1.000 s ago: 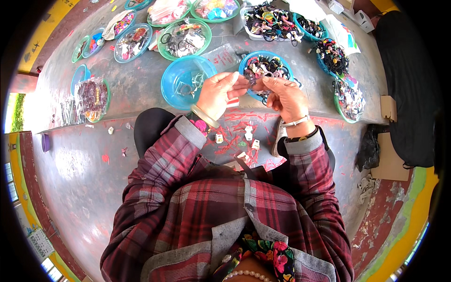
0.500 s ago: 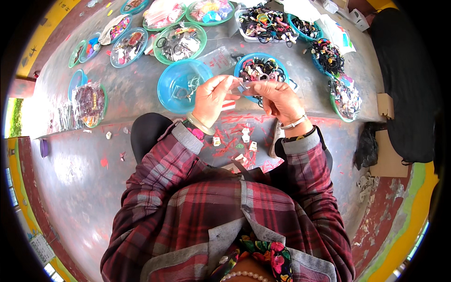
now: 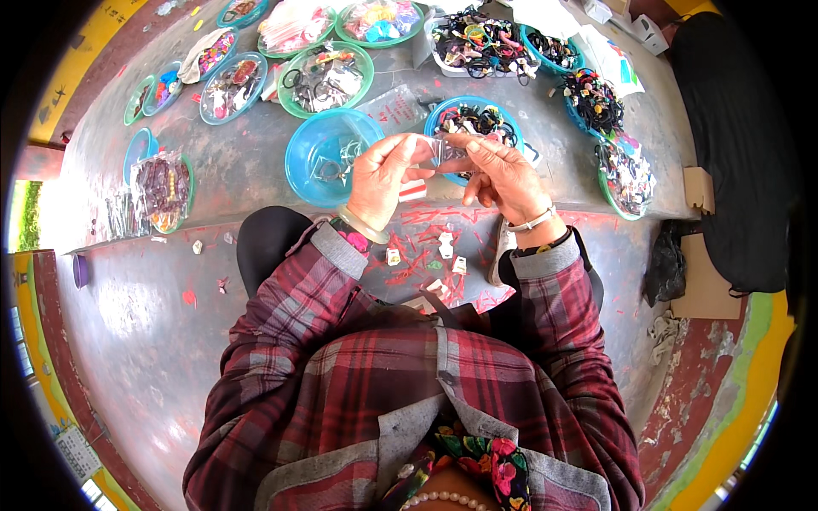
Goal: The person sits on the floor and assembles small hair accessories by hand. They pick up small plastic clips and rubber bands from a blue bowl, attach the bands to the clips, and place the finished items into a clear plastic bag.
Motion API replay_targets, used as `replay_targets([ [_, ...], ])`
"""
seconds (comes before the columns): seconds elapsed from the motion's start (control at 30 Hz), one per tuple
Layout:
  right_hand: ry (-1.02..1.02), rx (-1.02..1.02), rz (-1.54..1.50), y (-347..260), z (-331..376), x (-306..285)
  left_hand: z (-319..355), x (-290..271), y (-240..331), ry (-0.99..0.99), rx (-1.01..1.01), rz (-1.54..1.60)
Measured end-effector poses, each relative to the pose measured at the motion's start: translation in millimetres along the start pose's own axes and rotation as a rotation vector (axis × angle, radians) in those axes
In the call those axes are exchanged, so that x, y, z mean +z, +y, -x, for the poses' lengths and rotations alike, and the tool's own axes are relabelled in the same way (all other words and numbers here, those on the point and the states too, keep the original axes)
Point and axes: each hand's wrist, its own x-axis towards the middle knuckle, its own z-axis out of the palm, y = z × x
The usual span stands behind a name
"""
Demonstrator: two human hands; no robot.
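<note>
Between my hands, above the front edge of the raised grey surface, is a small clear plastic bag (image 3: 441,152). My left hand (image 3: 379,180) pinches one side of it between thumb and fingers. At the other side, my right hand (image 3: 509,183) has its thumb and forefinger closed on the bag, its other fingers curled below. Whatever the bag contains is too small to make out. Just behind my right hand stands a blue bowl (image 3: 431,119) of dark hair ties with small ornaments. Beside my left hand is a larger blue basin (image 3: 298,175) with a few small clear packets inside.
More bowls of hair ties and packets stand around, among them a green bowl (image 3: 368,94) and a white tray (image 3: 443,66) at the back. Bagged goods (image 3: 162,183) lie at left. Small cards (image 3: 446,245) and red scraps litter the floor before me. A cardboard box (image 3: 699,191) sits right.
My right hand's fingers have shifted on the bag, its lower fingers dropping slightly. More of the clear bag now shows stretched between my hands. My left hand has barely moved.
</note>
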Motion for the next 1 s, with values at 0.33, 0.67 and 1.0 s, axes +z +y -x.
replay_targets([
  [0.33, -0.085, 0.037, 0.084, 0.8, 0.5, -2.5, -2.1, -3.3, -5.3, -0.125, -0.131, -0.126],
  [0.67, -0.1, 0.017, 0.132, 1.6, -0.9, -3.4, -1.7, -2.9, -4.8, -0.133, -0.111, -0.124],
  [1.0, 0.227, -0.305, 0.695, 19.2, -6.0, 1.8, -6.5, -8.6, -10.4, 0.043, -0.328, 0.085],
])
